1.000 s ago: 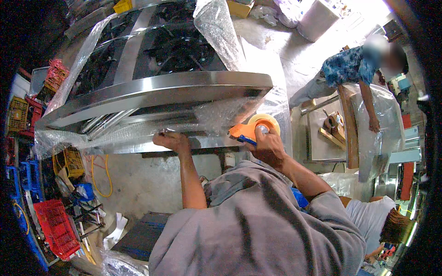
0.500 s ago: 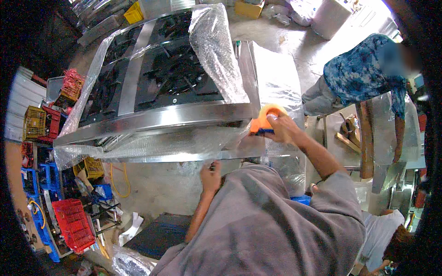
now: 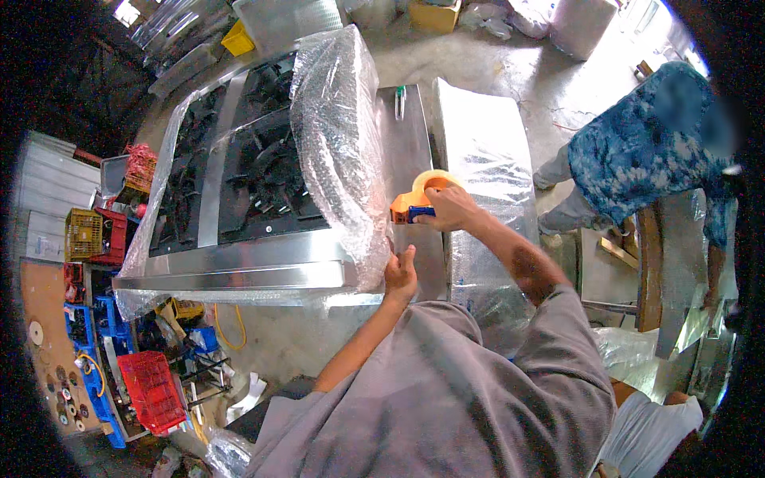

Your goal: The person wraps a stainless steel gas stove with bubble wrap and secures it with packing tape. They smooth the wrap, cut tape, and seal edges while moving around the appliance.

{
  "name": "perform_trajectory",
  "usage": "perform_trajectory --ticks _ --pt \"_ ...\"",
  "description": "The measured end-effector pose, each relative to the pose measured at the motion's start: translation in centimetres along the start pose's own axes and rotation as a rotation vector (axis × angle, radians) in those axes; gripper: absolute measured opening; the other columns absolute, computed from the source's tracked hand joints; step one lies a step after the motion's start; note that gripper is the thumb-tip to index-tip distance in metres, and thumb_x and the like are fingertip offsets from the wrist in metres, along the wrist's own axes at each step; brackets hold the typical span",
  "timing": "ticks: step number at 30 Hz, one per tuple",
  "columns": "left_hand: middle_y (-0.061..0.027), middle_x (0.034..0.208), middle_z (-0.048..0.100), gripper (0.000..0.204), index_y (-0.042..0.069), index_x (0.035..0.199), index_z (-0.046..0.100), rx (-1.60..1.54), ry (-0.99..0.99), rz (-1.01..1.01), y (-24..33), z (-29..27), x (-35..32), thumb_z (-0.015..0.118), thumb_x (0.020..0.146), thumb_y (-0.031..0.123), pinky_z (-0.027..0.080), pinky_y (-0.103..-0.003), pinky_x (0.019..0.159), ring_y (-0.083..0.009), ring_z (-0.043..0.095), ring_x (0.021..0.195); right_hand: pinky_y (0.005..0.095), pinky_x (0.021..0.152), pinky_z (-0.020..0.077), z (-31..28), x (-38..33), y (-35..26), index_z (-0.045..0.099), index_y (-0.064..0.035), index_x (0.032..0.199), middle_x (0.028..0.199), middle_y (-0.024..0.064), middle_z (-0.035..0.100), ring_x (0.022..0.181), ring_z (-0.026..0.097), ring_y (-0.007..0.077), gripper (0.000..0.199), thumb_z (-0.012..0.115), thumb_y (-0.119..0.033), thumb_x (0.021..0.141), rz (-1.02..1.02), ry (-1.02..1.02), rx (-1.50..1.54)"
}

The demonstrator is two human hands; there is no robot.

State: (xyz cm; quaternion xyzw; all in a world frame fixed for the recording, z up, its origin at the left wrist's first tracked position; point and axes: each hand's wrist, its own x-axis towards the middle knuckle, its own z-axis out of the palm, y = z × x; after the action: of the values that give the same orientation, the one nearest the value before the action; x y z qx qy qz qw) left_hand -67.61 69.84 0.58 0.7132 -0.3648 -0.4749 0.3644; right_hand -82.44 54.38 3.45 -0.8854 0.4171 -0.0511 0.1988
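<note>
A stainless gas cooktop (image 3: 255, 263) with black burner grates stands before me, partly covered in clear bubble wrap (image 3: 343, 143). The wrap hangs down over its right end. My left hand (image 3: 401, 277) rests against the wrap at the near right corner, thumb and forefinger stretched out and apart; its other fingers are partly hidden. Just right of that corner, my right hand (image 3: 452, 209) grips an orange tape dispenser (image 3: 418, 195) with a blue handle. The dispenser is close to the wrap; whether tape runs from it to the wrap I cannot tell.
Beside the cooktop is a steel surface with a green-capped marker (image 3: 400, 102) on it. A plastic-wrapped white slab (image 3: 486, 151) lies farther right. A co-worker in a blue patterned shirt (image 3: 637, 151) stands at right. Red crate (image 3: 151, 390) and yellow crate (image 3: 84, 235) stand at left.
My left hand has risen from below the front edge to the wrapped corner. The bubble wrap now drapes over the right end. The dispenser has moved left in my right hand.
</note>
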Motion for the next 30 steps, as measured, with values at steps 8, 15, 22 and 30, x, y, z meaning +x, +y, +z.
perform_trajectory --ticks 8,15,22,30 --pt "-0.0233 0.145 0.042 0.067 -0.004 0.146 0.028 -0.294 0.205 0.165 -0.3 2.7 4.5 0.058 0.097 0.029 0.034 -0.040 0.111 -0.0326 0.044 0.132 0.0321 0.060 0.0517 5.5 -5.3 2.0 0.070 0.0036 0.089 0.073 0.0073 0.066 0.063 0.064 0.0151 0.061 0.067 -0.057 0.086 0.862 0.222 0.952" --pt "-0.0223 0.142 0.045 0.061 0.000 0.142 0.041 -0.100 -0.191 0.237 -2.3 3.4 1.6 0.058 0.095 0.035 0.033 -0.040 0.111 -0.0306 0.041 0.134 0.0339 0.073 0.0524 8.4 -16.7 -0.7 0.063 0.0025 0.112 0.092 0.0121 0.069 0.080 0.065 0.0191 0.057 0.071 -0.047 0.085 0.568 -0.118 0.857" --pt "-0.0145 0.129 0.060 0.046 0.000 0.135 0.052 -0.408 -0.571 -0.066 -12.4 -6.1 -5.3 0.059 0.099 0.028 0.046 -0.037 0.101 -0.0235 0.058 0.115 0.0407 0.083 0.0477 6.1 -21.4 -11.8 0.056 0.0015 0.108 0.102 0.0206 0.059 0.096 0.060 0.0344 0.059 0.071 -0.049 0.081 0.270 -0.354 0.422" --pt "-0.0070 0.106 0.069 0.027 -0.001 0.116 0.065 -0.648 -0.675 -0.023 -16.4 -12.0 -9.2 0.061 0.098 0.020 0.051 -0.030 0.090 -0.0158 0.064 0.098 0.0419 0.089 0.0467 8.0 -20.5 -18.0 0.054 0.0029 0.111 0.108 0.0224 0.059 0.104 0.059 0.0370 0.057 0.071 -0.044 0.084 0.183 -0.474 0.399"
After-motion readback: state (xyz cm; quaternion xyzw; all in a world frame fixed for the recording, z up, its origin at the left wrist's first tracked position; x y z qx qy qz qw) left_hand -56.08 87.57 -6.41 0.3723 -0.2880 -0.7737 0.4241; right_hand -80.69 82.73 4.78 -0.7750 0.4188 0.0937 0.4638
